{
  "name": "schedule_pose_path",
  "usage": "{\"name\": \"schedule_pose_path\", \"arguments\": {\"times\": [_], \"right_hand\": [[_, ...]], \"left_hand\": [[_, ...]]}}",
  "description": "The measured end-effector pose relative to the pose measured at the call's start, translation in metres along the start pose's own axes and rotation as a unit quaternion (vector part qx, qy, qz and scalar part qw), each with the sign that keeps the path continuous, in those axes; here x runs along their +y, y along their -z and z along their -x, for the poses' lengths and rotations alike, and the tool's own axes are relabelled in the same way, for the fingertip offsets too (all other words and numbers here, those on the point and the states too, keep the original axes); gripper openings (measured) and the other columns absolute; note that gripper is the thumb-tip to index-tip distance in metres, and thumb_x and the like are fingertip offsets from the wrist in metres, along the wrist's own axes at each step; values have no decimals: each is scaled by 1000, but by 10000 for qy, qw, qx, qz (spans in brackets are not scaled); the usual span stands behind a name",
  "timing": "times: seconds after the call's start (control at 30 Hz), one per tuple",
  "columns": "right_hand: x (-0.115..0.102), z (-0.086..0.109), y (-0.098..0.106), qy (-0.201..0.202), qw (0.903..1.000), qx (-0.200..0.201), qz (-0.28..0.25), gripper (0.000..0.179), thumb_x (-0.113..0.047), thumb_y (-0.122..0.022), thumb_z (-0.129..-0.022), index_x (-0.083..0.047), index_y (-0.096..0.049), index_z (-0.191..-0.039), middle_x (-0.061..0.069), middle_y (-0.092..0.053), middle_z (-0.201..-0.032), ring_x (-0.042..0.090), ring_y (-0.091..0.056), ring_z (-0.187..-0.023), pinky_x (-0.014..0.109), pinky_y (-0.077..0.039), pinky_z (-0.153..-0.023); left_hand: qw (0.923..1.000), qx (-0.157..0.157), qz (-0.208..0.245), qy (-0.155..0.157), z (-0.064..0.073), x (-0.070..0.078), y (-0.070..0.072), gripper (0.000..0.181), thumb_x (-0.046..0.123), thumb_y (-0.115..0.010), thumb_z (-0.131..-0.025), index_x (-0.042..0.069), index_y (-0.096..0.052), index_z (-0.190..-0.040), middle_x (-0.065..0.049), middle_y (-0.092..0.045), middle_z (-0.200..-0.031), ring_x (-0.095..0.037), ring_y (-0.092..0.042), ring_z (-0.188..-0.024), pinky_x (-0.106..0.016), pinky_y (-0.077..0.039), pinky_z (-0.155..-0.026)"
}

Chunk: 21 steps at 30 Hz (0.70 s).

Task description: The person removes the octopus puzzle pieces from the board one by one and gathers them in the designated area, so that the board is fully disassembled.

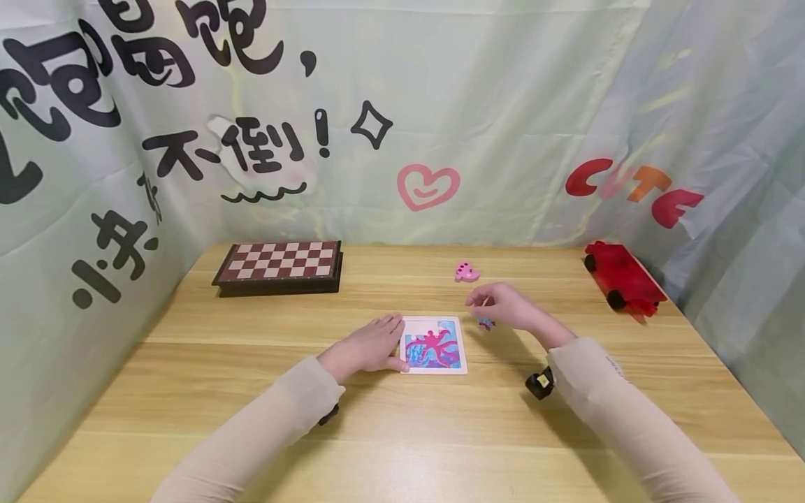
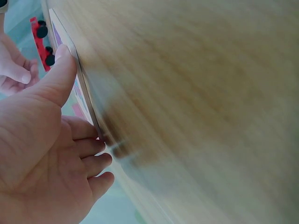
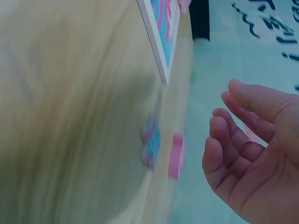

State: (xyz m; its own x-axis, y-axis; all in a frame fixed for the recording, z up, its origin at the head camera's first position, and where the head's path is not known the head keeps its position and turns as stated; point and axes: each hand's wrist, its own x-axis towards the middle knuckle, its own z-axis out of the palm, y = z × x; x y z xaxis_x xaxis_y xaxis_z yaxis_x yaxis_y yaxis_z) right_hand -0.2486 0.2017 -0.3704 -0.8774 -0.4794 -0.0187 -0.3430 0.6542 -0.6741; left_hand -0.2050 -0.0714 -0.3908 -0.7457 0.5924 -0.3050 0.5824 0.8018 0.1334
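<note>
While the octopus jigsaw puzzle (image 1: 434, 351) looks mostly filled, its pale upper-left part seems left to do; a loose piece (image 1: 486, 324) lies to its right, near the empty, loosely bent right hand (image 1: 506, 307). The left hand (image 1: 370, 346), fingers extended, touches the puzzle's left edge. The wooden surface (image 1: 390, 447) also bears a checkered game board (image 1: 279, 261), pink toy (image 1: 465, 273) and red toy car (image 1: 622, 277), before printed curtains (image 1: 509, 105).

A pale grey-green cloth (image 1: 503, 91) hangs in soft folds behind the wooden counter (image 1: 402, 433) and along both its sides, printed with bold black characters (image 1: 265, 166), a pink smiling heart (image 1: 428, 192) and the word CUTE (image 1: 644, 180) in red, pink and orange. A soft gleam (image 1: 434, 464) lies on the light-grained top, towards the front
</note>
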Motion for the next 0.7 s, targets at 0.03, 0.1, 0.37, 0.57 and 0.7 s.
{"name": "schedule_pose_path", "arguments": {"times": [0.03,0.1,0.37,0.57,0.7], "right_hand": [[-2,-2,-4,47,10000,-29,-28,15,-6,-63,-86,4,-65,-98,4,-61,-83,18,-53,-66,30,-46,-54],[-6,-5,-11,208,9997,-89,-15,14,-5,-64,-85,3,-65,-97,3,-61,-83,17,-54,-66,28,-47,-54],[-16,-12,-35,515,9973,-509,141,8,-4,-66,-84,-2,-66,-92,-1,-59,-77,14,-51,-68,27,-45,-59],[-19,-15,-46,615,9946,-660,503,8,-4,-69,-81,-4,-67,-88,-2,-56,-71,13,-48,-66,25,-44,-60],[-21,-16,-50,473,9940,-669,720,6,-5,-70,-81,-6,-67,-86,-2,-53,-69,13,-46,-65,25,-42,-60]], "left_hand": [[10000,-4,2,2,0,0,0,85,54,-51,-86,-3,-23,-143,-16,-14,-151,-27,-13,-137,-38,-15,-110],[10000,-17,7,9,0,0,0,85,54,-51,-86,-3,-23,-143,-15,-14,-151,-27,-12,-137,-38,-15,-110],[10000,-1,62,38,0,0,-2,86,54,-52,-85,-2,-24,-144,-15,-15,-151,-27,-13,-137,-38,-15,-110],[10000,25,-1,7,0,0,-2,86,55,-51,-85,-2,-24,-143,-15,-16,-151,-27,-14,-137,-38,-16,-109],[10000,48,-48,-7,-1,-1,-2,86,55,-51,-85,-3,-24,-143,-15,-16,-151,-27,-14,-137,-38,-16,-109]]}}
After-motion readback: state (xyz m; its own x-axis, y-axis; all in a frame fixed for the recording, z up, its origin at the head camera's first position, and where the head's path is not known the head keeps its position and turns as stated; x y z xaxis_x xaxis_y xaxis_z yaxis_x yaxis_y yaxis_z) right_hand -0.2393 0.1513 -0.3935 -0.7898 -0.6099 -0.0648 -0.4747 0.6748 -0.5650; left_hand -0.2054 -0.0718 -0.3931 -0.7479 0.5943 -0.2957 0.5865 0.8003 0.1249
